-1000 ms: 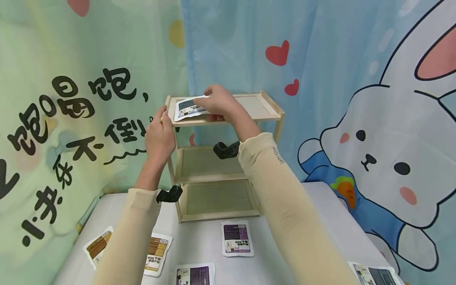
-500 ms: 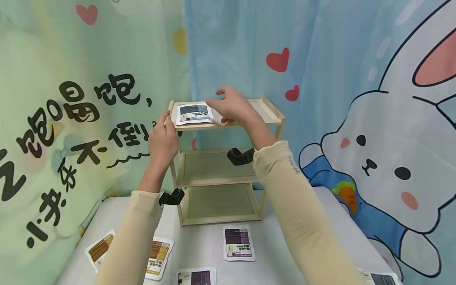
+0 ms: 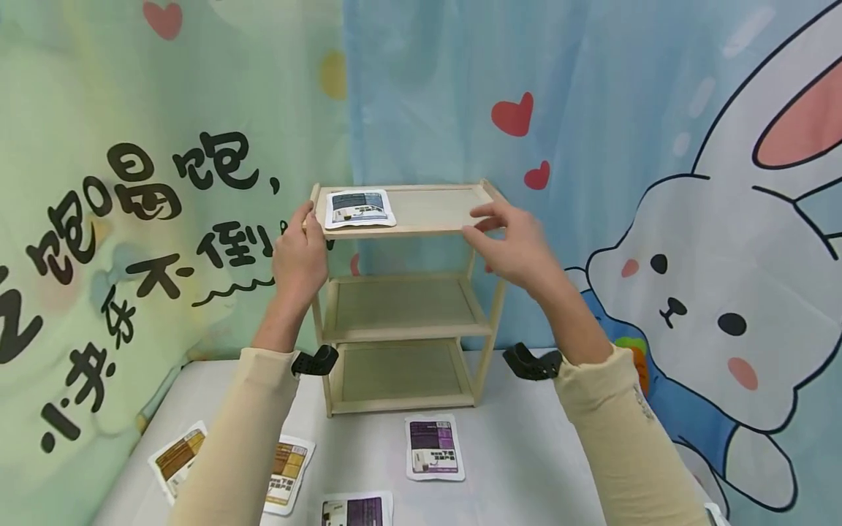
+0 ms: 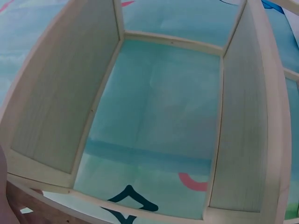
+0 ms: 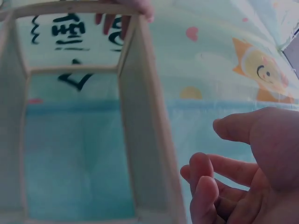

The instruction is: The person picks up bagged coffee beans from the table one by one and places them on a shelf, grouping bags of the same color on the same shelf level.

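Observation:
A three-tier wooden rack (image 3: 406, 334) stands on the white-covered table. My left hand (image 3: 299, 256) grips the left front corner of its top board, thumb and fingers around the edge; in the right wrist view that left hand (image 5: 138, 7) shows at the far end of the rack. A white pouch with a dark blue-grey label (image 3: 359, 209) lies flat on the left part of the top board. Near the right end of this board is my right hand (image 3: 516, 245), fingers loosely bent with nothing between them. In the right wrist view the right-hand fingers (image 5: 203, 184) are apart from the rack.
Two pouches with purple labels, one nearer the rack (image 3: 435, 447) and one at the front (image 3: 357, 509), lie on the table. Brown-labelled pouches (image 3: 288, 473) lie at the left, partly behind my left sleeve. A printed curtain (image 3: 421, 88) hangs behind.
My right hand has let go of the blue-grey-labelled pouch, leaving it on the top board, and moved right to the board's other end. The left hand keeps its hold on the corner.

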Available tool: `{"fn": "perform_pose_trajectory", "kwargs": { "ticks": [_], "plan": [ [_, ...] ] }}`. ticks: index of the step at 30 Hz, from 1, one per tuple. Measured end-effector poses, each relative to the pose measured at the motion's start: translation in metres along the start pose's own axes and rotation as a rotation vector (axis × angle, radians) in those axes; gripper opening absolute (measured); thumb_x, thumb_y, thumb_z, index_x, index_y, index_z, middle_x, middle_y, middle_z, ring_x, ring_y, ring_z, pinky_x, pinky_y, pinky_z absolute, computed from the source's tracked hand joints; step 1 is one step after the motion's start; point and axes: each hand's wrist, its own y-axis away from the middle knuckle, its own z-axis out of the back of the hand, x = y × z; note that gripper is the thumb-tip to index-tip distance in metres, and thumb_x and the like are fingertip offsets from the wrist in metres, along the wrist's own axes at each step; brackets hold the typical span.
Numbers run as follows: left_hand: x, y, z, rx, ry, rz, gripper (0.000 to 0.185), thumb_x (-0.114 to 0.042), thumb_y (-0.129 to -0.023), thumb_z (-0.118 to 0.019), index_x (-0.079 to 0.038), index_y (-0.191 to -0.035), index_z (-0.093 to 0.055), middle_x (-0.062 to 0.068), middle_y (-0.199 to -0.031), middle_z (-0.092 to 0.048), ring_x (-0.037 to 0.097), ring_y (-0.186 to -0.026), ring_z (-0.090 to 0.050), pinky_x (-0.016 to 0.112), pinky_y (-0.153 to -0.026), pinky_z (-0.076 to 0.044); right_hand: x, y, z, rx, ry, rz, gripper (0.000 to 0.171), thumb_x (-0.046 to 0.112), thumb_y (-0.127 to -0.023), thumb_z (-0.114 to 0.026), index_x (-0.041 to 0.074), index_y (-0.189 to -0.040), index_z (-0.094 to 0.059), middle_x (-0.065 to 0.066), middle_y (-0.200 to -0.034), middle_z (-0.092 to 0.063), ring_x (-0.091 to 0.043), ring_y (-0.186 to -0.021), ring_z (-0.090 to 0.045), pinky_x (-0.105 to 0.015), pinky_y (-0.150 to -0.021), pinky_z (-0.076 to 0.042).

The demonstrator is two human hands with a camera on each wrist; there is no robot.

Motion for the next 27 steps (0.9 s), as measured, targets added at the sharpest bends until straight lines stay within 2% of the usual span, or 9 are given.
{"fn": "perform_pose_trajectory", "kwargs": {
  "ticks": [2,4,11,14,17,21,27],
  "plan": [
    [0.000,0.000,-0.004,0.013,0.001,-0.008,0.049,-0.034,-0.104,-0.028,-0.014,-0.143,-0.050,0.020,-0.127,-0.059,0.034,-0.080,-0.056,0.048,-0.063,-0.041,-0.020,0.017,0.006,-0.005,0.022,-0.002,0.053,0.040,-0.097,-0.056,0.010,-0.139,-0.049,-0.014,-0.126,-0.056,-0.025,-0.067,-0.065,-0.038,-0.066,-0.051],
    [-0.001,0.001,-0.007,0.024,0.004,-0.014,0.049,-0.034,-0.104,-0.029,-0.014,-0.143,-0.050,0.021,-0.127,-0.060,0.034,-0.080,-0.056,0.048,-0.062,-0.041,-0.040,0.034,0.009,-0.024,0.054,-0.011,0.053,0.041,-0.098,-0.055,0.009,-0.139,-0.049,-0.015,-0.124,-0.057,-0.024,-0.066,-0.065,-0.037,-0.065,-0.051],
    [0.000,0.005,-0.011,0.021,-0.008,-0.013,0.048,-0.033,-0.104,-0.029,-0.014,-0.142,-0.051,0.023,-0.112,-0.064,0.030,-0.063,-0.046,0.040,-0.053,-0.033,-0.096,0.090,0.007,-0.128,0.092,-0.067,0.051,0.038,-0.098,-0.056,0.002,-0.135,-0.052,-0.022,-0.117,-0.059,-0.020,-0.062,-0.063,-0.035,-0.055,-0.049],
    [0.000,0.005,-0.011,0.017,-0.010,-0.008,0.048,-0.033,-0.104,-0.029,-0.014,-0.143,-0.050,0.023,-0.108,-0.065,0.029,-0.061,-0.043,0.039,-0.053,-0.032,-0.119,0.112,0.002,-0.158,0.089,-0.116,0.052,0.038,-0.098,-0.057,0.000,-0.134,-0.052,-0.023,-0.117,-0.059,-0.020,-0.063,-0.063,-0.032,-0.056,-0.049],
    [0.001,0.005,-0.011,0.016,-0.012,-0.002,0.048,-0.033,-0.104,-0.029,-0.015,-0.143,-0.050,0.022,-0.113,-0.064,0.029,-0.062,-0.045,0.040,-0.053,-0.033,-0.142,0.133,-0.002,-0.162,0.099,-0.204,0.055,0.041,-0.097,-0.056,0.000,-0.134,-0.052,-0.024,-0.118,-0.059,-0.019,-0.064,-0.065,-0.031,-0.057,-0.049],
    [-0.001,0.004,-0.012,0.019,-0.010,-0.006,0.048,-0.033,-0.103,-0.029,-0.015,-0.142,-0.051,0.023,-0.117,-0.063,0.033,-0.070,-0.051,0.044,-0.056,-0.036,-0.170,0.159,-0.003,-0.139,0.114,-0.375,0.061,0.047,-0.096,-0.055,0.001,-0.135,-0.050,-0.025,-0.121,-0.058,-0.019,-0.064,-0.065,-0.032,-0.059,-0.048],
    [-0.004,0.004,-0.017,0.039,-0.012,-0.006,0.049,-0.035,-0.103,-0.028,-0.017,-0.143,-0.050,0.020,-0.123,-0.062,0.034,-0.074,-0.054,0.046,-0.058,-0.039,-0.204,0.190,0.004,-0.108,0.138,-0.599,0.064,0.045,-0.097,-0.054,-0.004,-0.137,-0.044,-0.031,-0.123,-0.054,-0.021,-0.065,-0.065,-0.036,-0.063,-0.049]
  ]
}}
